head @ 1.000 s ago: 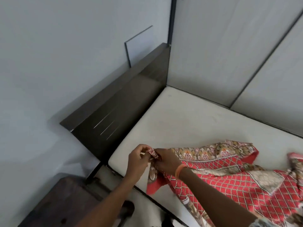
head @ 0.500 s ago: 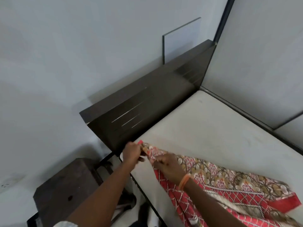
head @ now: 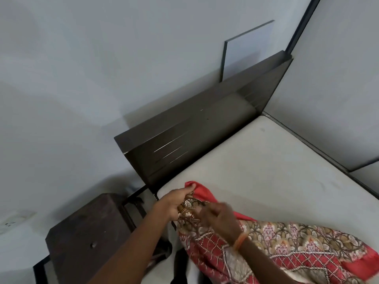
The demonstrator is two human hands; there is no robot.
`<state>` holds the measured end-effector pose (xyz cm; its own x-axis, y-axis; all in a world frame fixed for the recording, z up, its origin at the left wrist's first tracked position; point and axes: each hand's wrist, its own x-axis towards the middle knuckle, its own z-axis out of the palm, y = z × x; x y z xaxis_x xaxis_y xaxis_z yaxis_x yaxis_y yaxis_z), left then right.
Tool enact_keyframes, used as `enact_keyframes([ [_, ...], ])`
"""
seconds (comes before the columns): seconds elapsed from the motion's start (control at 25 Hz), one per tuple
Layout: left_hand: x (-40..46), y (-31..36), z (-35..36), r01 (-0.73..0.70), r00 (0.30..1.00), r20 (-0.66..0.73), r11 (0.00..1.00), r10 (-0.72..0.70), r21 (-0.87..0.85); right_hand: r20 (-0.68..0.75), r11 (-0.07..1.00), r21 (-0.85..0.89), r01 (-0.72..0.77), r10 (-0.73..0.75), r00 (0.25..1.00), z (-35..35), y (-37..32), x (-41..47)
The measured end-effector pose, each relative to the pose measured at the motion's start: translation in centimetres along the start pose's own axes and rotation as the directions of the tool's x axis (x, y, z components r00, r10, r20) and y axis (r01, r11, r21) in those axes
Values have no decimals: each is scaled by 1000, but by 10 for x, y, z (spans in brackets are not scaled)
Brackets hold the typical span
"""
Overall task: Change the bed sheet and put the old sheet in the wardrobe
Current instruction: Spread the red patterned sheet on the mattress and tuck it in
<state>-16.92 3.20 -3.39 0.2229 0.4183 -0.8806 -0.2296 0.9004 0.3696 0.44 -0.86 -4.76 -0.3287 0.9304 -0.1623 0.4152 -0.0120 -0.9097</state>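
Off the mattress's near left corner stands a dark wooden side table (head: pixel 86 238) against the wall, and behind that corner rises the dark headboard (head: pixel 196 138). The left hand (head: pixel 174 201) grips a bunched corner of the red patterned sheet (head: pixel 276 242), thumb pressed on the plain red border right at the near left corner of the bare mattress (head: pixel 266 160). Just to its right, the right hand (head: pixel 219 218), blurred, has its fingers curled into the same gathered cloth; it seems to pinch the fabric, though the blur hides the exact hold. The rest of the sheet lies crumpled along the near edge toward the right, leaving most of the mattress uncovered. This looks like the spreading step: fitting the sheet's corner to the mattress corner. The next move probably calls for drawing the corner taut over the edge and tucking it down beside the headboard.
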Motion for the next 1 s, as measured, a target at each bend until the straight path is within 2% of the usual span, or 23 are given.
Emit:
enact_keyframes([
  [0.04, -12, 3, -6, -88, 994, 64, 995, 86, 36, -185, 999, -38, 1, -8, 983, -10, -5, 16],
  [0.08, -21, 4, -14, -183, 977, 119, 982, 176, 48, -222, 990, -139, 5, -36, 974, -21, -10, 32],
  [0.12, -29, 7, -21, -256, 955, 159, 966, 249, 26, -76, 985, -171, 18, -31, 997, -30, -13, 47],
  [0.16, -35, 10, -29, -305, 935, 188, 952, 301, -10, 158, 993, -119, -5, 24, 987, -31, -16, 59],
  [0.2, -41, 13, -33, -340, 917, 206, 940, 340, -37, 362, 995, -90, -44, 73, 929, -30, -20, 66],
  [0.24, -47, 17, -37, -371, 909, 197, 928, 368, -27, 454, 995, -99, -28, 70, 888, -27, -23, 71],
  [0.36, -49, 22, -52, -464, 884, 79, 885, 460, 39, 465, 977, -192, 91, 9, 885, -25, -32, 86],
  [0.48, -50, 20, -60, -521, 852, -87, 852, 516, -55, 475, 909, -399, 124, 90, 875, -30, -34, 108],
  [0.6, -51, 21, -58, -582, 809, -120, 812, 575, -36, 523, 966, -255, -50, 181, 833, -33, -31, 113],
  [0.68, -50, 20, -62, -578, 806, -122, 814, 580, 49, 539, 979, -109, -174, 205, 817, -42, -35, 116],
  [0.72, -49, 18, -67, -572, 803, -146, 816, 578, 86, 546, 976, -62, -210, 209, 811, -47, -40, 122],
  [0.76, -43, 15, -74, -575, 778, -202, 804, 595, 153, 529, 981, -57, -184, 186, 828, -49, -51, 129],
  [0.8, -38, 11, -80, -572, 724, -276, 774, 632, 271, 477, 991, -104, -85, 125, 870, -49, -60, 136],
  [0.84, -33, 8, -84, -541, 636, -348, 719, 689, 436, 418, 978, -203, 57, 34, 908, -44, -68, 141],
  [0.88, -34, 6, -82, -475, 519, -393, 638, 759, 606, 381, 930, -317, 189, -58, 923, -35, -76, 143],
  [0.92, -38, 5, -76, -417, 389, -374, 523, 842, 743, 395, 871, -393, 294, -129, 909, -22, -83, 141],
  [0.96, -42, 7, -68, -415, 273, -253, 351, 928, 839, 443, 821, -426, 381, -178, 879, -9, -84, 137],
  [1.0, -44, 10, -61, -431, 239, -64, 165, 969, 887, 500, 772, -437, 462, -219, 838, 2, -84, 130],
])
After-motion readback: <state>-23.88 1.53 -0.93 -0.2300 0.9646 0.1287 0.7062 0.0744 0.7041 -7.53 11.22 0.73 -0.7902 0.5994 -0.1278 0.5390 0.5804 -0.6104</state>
